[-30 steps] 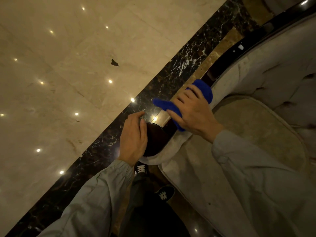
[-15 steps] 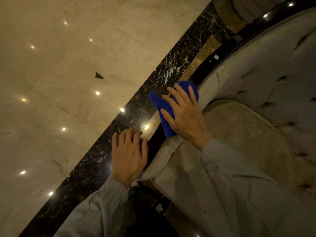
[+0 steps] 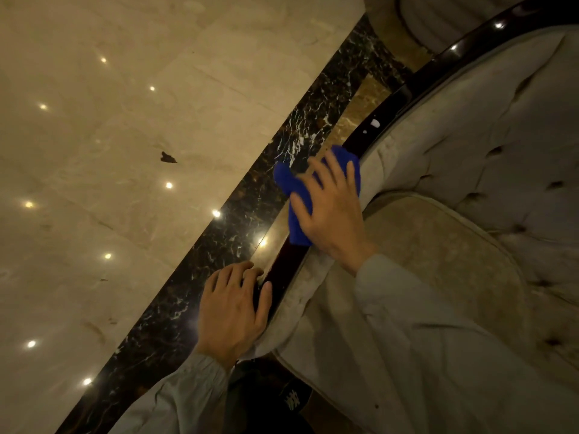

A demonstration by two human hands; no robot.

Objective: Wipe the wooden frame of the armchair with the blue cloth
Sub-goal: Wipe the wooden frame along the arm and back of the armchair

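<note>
**A:** What am I looking at from the head camera?

**B:** I see a right hand (image 3: 332, 214) lying flat on a blue cloth (image 3: 296, 195), fingers spread, pressing it down on the dark glossy wooden frame (image 3: 376, 133) of the armchair. The cloth is bunched under the palm, with one lobe sticking out to the left of the fingers and another showing past the fingertips. The hand looks slightly blurred.

**A:** Is it pinching the cloth?

**B:** No, I read it as an open palm bearing down on it, not a pinch. The cloth sits on the arm rail, about midway along the visible stretch of it, just beside the pale upholstery.

**A:** And the other hand?

**B:** The left hand (image 3: 233, 311) rests on the near end of the same rail, fingers loosely apart and draped over the outer edge, thumb lying along the inner side against the fabric. It holds nothing besides the wood. The two hands are near each other but apart, with a bare strip of dark frame between them.

**A:** The rest of the chair?

**B:** I see a beige seat cushion (image 3: 438, 261) with piping to the right, and a button-tufted backrest (image 3: 507, 158) curving round behind it. Both arms wear grey sleeves (image 3: 416, 324). Below the left wrist a dark shoe (image 3: 293, 400) shows. The floor is polished cream marble (image 3: 125, 151) with a black veined border strip (image 3: 219, 245) running alongside the chair; ceiling lights reflect in it, and a small dark scrap (image 3: 168, 157) lies on the cream part.
</note>
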